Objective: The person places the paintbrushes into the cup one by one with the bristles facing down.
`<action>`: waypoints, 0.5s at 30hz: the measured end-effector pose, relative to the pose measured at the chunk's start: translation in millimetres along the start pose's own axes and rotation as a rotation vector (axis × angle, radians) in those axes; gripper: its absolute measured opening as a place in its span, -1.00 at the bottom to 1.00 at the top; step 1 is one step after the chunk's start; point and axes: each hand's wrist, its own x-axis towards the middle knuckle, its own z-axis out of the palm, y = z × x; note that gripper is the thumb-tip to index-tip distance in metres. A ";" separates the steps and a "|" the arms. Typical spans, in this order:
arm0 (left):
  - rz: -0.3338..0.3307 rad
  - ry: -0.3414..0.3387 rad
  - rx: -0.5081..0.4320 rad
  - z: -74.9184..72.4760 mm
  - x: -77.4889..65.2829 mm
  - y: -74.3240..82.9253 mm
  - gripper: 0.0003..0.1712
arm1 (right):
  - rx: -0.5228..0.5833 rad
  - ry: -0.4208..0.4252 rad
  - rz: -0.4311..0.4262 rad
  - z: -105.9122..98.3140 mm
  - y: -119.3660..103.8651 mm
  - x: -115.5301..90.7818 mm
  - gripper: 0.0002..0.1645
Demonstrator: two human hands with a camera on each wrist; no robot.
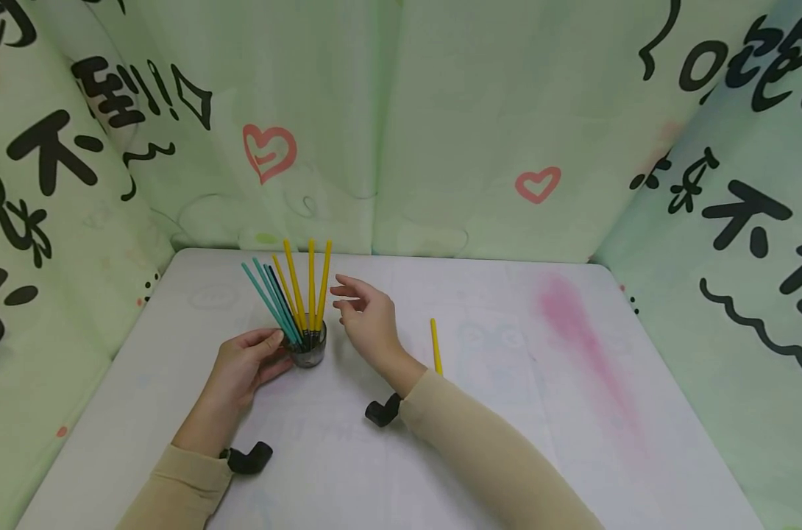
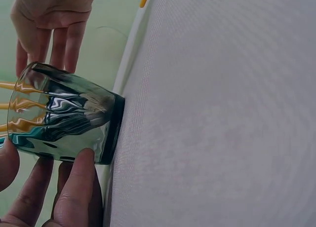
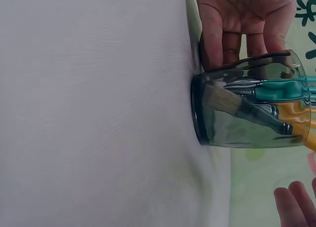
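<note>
A small tinted glass (image 1: 309,358) stands upright on the table, holding several yellow and teal paintbrushes (image 1: 293,283) and a dark one, handles up. Pale bristles (image 3: 222,99) show through its wall in the right wrist view. My left hand (image 1: 247,362) holds the glass from the left, thumb near the rim and fingers along the side. Just right of the brushes, my right hand (image 1: 369,313) is raised with its fingers apart and nothing in them. Another yellow paintbrush (image 1: 435,346) lies on the table beyond my right forearm, its lower end hidden by the sleeve.
A white cloth covers the table (image 1: 507,442), with a pink smear (image 1: 583,331) on its right part. Green curtains (image 1: 441,110) with black writing and red hearts surround the back and sides. Black wrist straps (image 1: 250,458) stick out at both cuffs.
</note>
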 end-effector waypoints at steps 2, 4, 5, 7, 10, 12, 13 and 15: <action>0.004 -0.005 -0.002 0.3 -0.4 0.3 -0.87 | 0.018 0.000 0.013 -3.6 1.8 -1.7 -0.40; 0.005 -0.006 0.002 0.9 -1.2 0.6 -0.88 | 0.043 -0.006 0.033 -7.4 2.7 -3.5 -0.38; 0.004 -0.005 0.004 1.2 -1.6 0.8 -0.88 | 0.051 -0.010 0.044 -9.3 2.8 -4.4 -0.37; 0.002 -0.002 0.012 2.0 -2.3 1.1 -0.84 | 0.065 -0.017 0.070 -13.3 2.5 -6.6 -0.36; -0.001 0.003 0.020 2.7 -3.2 1.3 -0.80 | 0.081 -0.032 0.105 -18.6 3.2 -9.2 -0.34; -0.001 0.004 0.020 2.9 -3.5 1.2 -0.80 | 0.088 -0.040 0.123 -21.9 4.0 -10.8 -0.33; 0.000 0.003 0.017 3.0 -3.6 1.2 -0.82 | 0.093 -0.044 0.130 -23.5 4.4 -11.5 -0.33; 0.002 0.001 0.018 3.2 -3.9 1.2 -0.83 | 0.100 -0.046 0.138 -27.0 4.7 -13.0 -0.31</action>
